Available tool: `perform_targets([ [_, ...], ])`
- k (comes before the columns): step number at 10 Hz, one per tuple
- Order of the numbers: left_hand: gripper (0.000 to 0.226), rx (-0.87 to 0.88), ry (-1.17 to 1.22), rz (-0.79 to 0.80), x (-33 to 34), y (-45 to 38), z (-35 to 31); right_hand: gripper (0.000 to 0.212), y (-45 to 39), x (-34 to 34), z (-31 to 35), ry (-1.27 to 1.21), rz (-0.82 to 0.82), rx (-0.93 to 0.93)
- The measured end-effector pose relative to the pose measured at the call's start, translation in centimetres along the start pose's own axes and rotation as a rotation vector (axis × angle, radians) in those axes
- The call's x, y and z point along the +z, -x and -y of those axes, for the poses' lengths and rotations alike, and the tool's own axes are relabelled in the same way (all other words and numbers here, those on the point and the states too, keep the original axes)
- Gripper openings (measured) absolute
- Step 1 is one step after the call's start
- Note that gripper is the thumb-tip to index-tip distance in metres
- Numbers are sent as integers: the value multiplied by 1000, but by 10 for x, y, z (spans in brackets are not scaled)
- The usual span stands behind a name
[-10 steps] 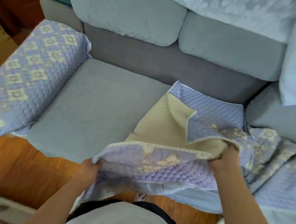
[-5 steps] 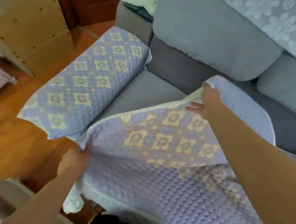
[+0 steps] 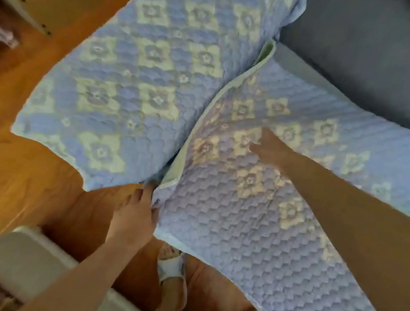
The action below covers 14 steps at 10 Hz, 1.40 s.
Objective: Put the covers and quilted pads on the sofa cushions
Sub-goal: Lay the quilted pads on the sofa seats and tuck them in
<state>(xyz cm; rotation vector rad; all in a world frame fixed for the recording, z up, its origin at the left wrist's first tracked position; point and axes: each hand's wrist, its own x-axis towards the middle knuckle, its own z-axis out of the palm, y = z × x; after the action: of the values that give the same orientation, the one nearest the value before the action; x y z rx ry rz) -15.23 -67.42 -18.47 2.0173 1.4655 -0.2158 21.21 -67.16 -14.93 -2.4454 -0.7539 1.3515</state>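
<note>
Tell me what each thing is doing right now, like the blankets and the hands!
Seat pad: spread over the seat, left edge turned up, front hanging over.
Armrest pad: draped over the sofa arm.
Left hand: gripping the seat pad's front corner.
Right hand: resting on top of the seat pad.
Sofa: grey back bare.
Slipper: on a foot, on the wooden floor.

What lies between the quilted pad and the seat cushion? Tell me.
Nothing visible: the quilted pad already lies spread over the seat. The right hand rests on top of it and the left hand holds its front corner beside the covered armrest.
</note>
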Motion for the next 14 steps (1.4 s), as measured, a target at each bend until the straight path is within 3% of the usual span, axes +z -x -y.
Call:
perform_targets([
  [1, 91, 276, -222, 26, 4, -6, -9, 78, 27, 37, -76, 309, 121, 21],
  [2, 91, 536, -675, 135, -4, -22, -20, 75, 65, 51, -134, 456, 124, 69],
  [3, 76, 445, -1002, 173, -7, -40, -17, 70, 88, 44, -171, 487, 74, 150],
  [4, 92, 215, -1111, 200, -4, -36, -34, 69, 109, 28, -205, 383, 4, 219],
  [5, 90, 50, -969, 197, 4, -16, -56, 65, 143, 14, -247, 272, -122, 300],
  [6, 93, 287, -726, 48, 34, 18, -84, 58, 197, 9, -305, 148, -256, 451],
  [7, 94, 607, -630, 183, 84, 78, -147, 55, 263, 13, -373, -76, -325, 685],
  [8, 74, 698, -601, 422, 145, 138, -212, 56, 332, 18, -454, -227, -331, 856],
  [9, 68, 804, -646, 539, 203, 188, -264, 54, 381, 13, -532, -365, -406, 987],
  [10, 70, 870, -659, 575, 260, 227, -302, 38, 404, 0, -624, -470, -425, 1059],
  [11, 86, 898, -668, 575, 308, 260, -335, 12, 413, -20, -699, -761, -530, 1054],
  [12, 101, 904, -714, 577, 344, 289, -367, 6, 414, -51, -752, -1054, -700, 1042],
  [13, 101, 944, -724, 505, 370, 314, -407, 36, 393, -78, -810, -1210, -771, 1020],
  [14, 72, 1231, -686, 428, 390, 346, -447, 53, 391, -92, -837, -704, -735, 1039],
])
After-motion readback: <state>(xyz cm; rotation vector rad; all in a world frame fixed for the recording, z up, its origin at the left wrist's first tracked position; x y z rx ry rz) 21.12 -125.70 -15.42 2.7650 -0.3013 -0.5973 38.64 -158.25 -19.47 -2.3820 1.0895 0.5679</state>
